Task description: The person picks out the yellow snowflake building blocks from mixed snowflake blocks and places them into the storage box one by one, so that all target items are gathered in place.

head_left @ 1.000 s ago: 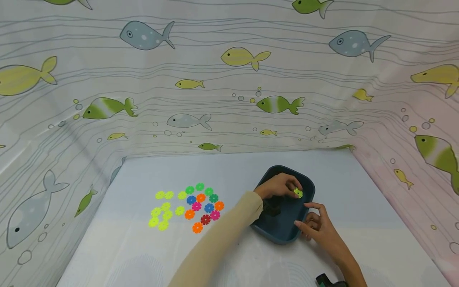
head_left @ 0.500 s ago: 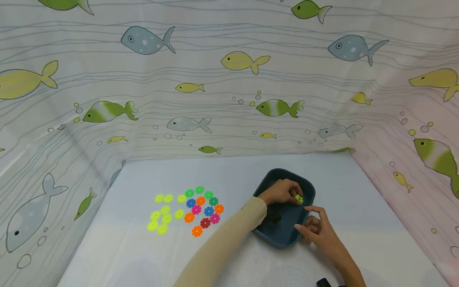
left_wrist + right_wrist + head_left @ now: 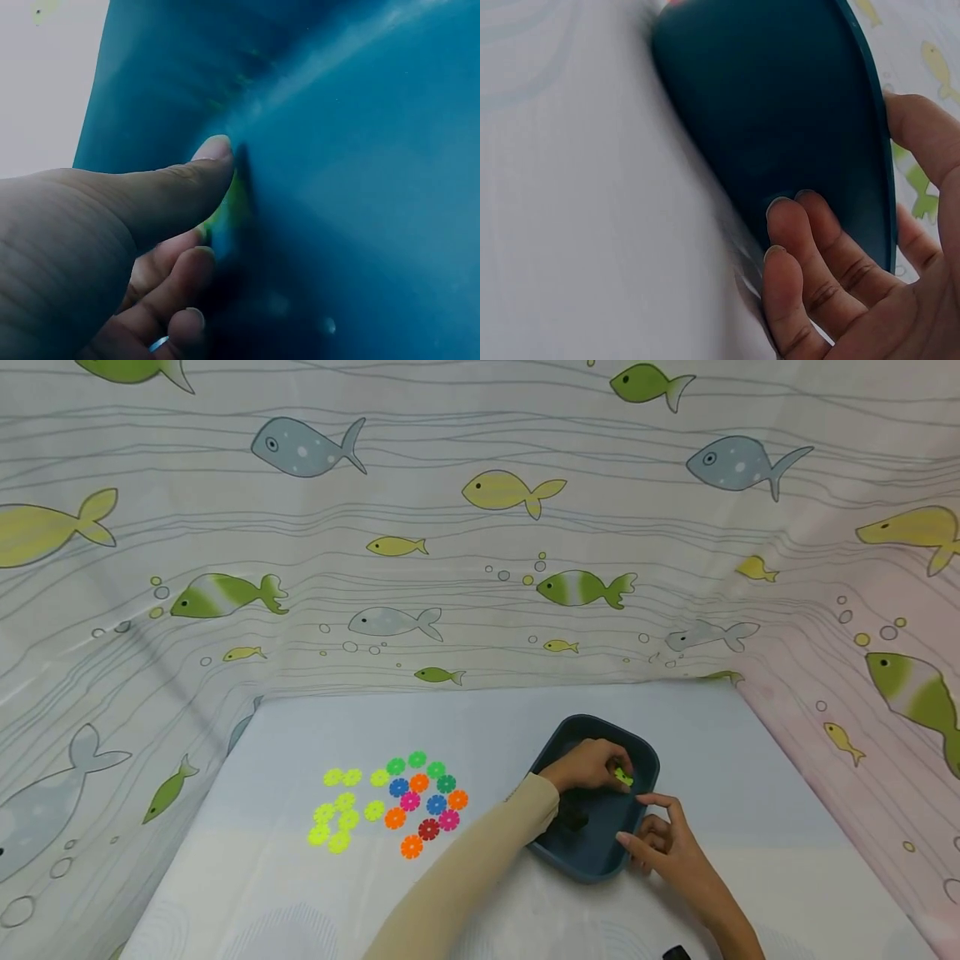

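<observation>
My left hand (image 3: 592, 764) reaches into a dark blue plastic tub (image 3: 592, 868), pinching a small yellow-green notched disc (image 3: 623, 777) between thumb and fingers. In the left wrist view the disc (image 3: 237, 199) is mostly behind the thumb, close to the tub's inner wall. At the tub's right side, my right hand (image 3: 667, 843) grips the rim; in the right wrist view several of its curled fingers (image 3: 789, 225) press the outer wall. Left of the tub, flat on the table, lie several yellow discs (image 3: 348, 818) and a mixed group of green, blue, orange, pink and red discs (image 3: 410, 801).
A white table (image 3: 300, 902) is bounded by fish-patterned cloth walls (image 3: 450, 585) at the back and sides. The dark shape inside the tub (image 3: 573, 818), below the left wrist, is unclear. A black object (image 3: 677, 952) shows at the bottom edge near the right forearm.
The left hand has shifted slightly inside the tub, and the pinched disc has turned from face-on to more edge-on. The right hand stays at the rim. The whole view has tilted a little.
</observation>
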### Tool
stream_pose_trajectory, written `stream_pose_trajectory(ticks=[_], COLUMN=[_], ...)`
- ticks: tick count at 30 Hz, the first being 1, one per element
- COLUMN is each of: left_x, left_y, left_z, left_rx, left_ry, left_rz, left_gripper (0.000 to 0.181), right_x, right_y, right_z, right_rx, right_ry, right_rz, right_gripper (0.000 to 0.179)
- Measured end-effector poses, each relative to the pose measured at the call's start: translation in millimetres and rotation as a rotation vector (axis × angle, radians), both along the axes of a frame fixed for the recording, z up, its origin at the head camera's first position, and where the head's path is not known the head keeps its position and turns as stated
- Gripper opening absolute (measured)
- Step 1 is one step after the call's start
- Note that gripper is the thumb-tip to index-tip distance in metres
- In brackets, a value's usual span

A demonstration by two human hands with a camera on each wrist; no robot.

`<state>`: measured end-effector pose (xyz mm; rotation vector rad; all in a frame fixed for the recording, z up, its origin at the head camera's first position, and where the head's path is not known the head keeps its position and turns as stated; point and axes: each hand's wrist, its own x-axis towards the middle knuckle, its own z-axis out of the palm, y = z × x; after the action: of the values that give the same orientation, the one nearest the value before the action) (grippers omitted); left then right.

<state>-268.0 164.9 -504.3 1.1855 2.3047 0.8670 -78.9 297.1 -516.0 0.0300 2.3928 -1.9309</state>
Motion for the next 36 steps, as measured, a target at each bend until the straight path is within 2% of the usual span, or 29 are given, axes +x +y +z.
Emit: stream_pose_trajectory(ticks=[6, 11, 15, 19, 25, 30, 36], left_x=[-2.3, -3.9, -1.9, 1.3, 4.2, 7.1, 10.1], left_y=[-4.0, -9.4, -15.0, -22.3, -37.2, -52.7, -72.4], left_z=[1.7, 7.2, 17.8, 30.3, 44.6, 56.7, 64.2], left_rx=[0.003, 0.013, 0.025, 0.039, 0.094, 0.135, 0.163], left_ry=[0.002, -0.026, -0.057, -0.058, -0.091, -0.103, -0.122], left_rz=[-0.033, -0.041, -0.055, -0.079, -0.110, -0.134, -0.123], left_gripper=[0.026, 0.017, 0.013, 0.013, 0.015, 0.016, 0.018], right_x=[-0.4, -0.4, 0.4, 0.9, 1.7, 1.7, 2.7], right_y=[-2, -1, 0, 1, 0, -3, -7], right_z=[-0.5, -0.9, -0.5, -0.4, -0.2, 6.8, 13.9], right_rx=[0.000, -0.004, 0.001, 0.000, -0.001, 0.001, 0.001], right_ry=[0.017, 0.004, -0.008, -0.022, -0.059, -0.115, -0.156], right_rz=[0.027, 0.025, 0.013, 0.005, -0.016, -0.048, -0.087], right_gripper=[0.068, 0.069, 0.069, 0.069, 0.069, 0.071, 0.075])
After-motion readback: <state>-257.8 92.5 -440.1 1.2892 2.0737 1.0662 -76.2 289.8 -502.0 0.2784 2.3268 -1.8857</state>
